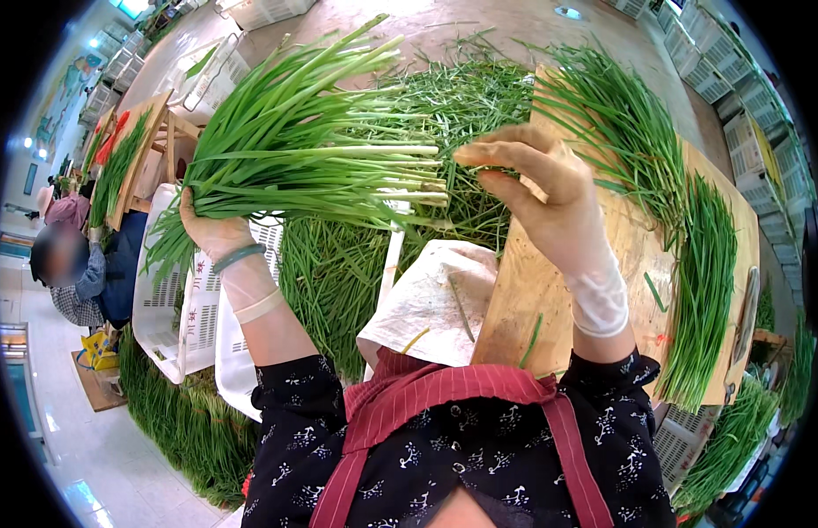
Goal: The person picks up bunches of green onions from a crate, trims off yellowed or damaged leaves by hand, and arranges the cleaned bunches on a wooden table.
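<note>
My left hand [217, 231], in a thin pale glove with a greenish bangle at the wrist, grips a large bunch of garlic chives [294, 150] by the leafy side. The bunch is held up at the left, its pale cut stems pointing right and its long leaves drooping over the hand. To the right of the stem ends, my right hand [541, 180], also gloved, is raised above the edge of the wooden board [567, 282]. Its fingers are bent forward, the thumb a little apart below them, and nothing plainly held.
More chives [704, 282] lie along the board's right side. Loose green trimmings [470, 106] heap up ahead. A white cloth [431, 295] covers my lap. White plastic crates [167, 326] stand at the left, where another person [74, 273] sits near a second board.
</note>
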A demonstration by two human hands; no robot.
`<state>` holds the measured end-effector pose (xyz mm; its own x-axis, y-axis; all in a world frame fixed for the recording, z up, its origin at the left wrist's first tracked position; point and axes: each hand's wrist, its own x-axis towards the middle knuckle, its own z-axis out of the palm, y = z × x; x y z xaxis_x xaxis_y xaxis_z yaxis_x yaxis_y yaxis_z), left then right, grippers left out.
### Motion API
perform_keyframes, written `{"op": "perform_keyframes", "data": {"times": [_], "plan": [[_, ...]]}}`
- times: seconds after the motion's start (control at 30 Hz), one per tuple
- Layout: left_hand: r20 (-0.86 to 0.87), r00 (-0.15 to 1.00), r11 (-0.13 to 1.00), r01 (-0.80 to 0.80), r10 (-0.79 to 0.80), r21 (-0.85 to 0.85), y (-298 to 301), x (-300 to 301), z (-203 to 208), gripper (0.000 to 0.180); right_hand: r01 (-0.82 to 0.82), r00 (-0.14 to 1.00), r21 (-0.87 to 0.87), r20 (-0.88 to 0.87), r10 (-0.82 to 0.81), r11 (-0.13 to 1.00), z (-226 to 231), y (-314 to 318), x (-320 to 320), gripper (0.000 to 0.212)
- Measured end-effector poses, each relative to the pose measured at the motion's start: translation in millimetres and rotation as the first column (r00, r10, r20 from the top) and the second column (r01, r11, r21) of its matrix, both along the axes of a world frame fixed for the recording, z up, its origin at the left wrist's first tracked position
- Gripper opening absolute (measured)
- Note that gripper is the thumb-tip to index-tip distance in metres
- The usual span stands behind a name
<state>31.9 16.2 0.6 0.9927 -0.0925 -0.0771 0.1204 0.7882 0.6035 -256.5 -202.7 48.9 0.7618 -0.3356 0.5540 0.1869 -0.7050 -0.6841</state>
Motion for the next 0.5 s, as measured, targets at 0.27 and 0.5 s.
{"op": "perform_keyframes", "data": {"times": [0.27,0.5], "plan": [[-0.010,1.000,0.999,0.027,-0.027,0.027,-15.9,-21.2,11.5,0.038,-0.141,0.819,-0.506,-0.543,-0.187,0.851,-14.1,22.7,61.0,0.033],[0.128,0.982,0.990,0.135,-0.137,0.026,-18.4,-32.4,23.1,0.041,-0.003,0.991,-0.203,-0.131,-0.024,0.979,-23.6,4.4,75.6,0.024]]}}
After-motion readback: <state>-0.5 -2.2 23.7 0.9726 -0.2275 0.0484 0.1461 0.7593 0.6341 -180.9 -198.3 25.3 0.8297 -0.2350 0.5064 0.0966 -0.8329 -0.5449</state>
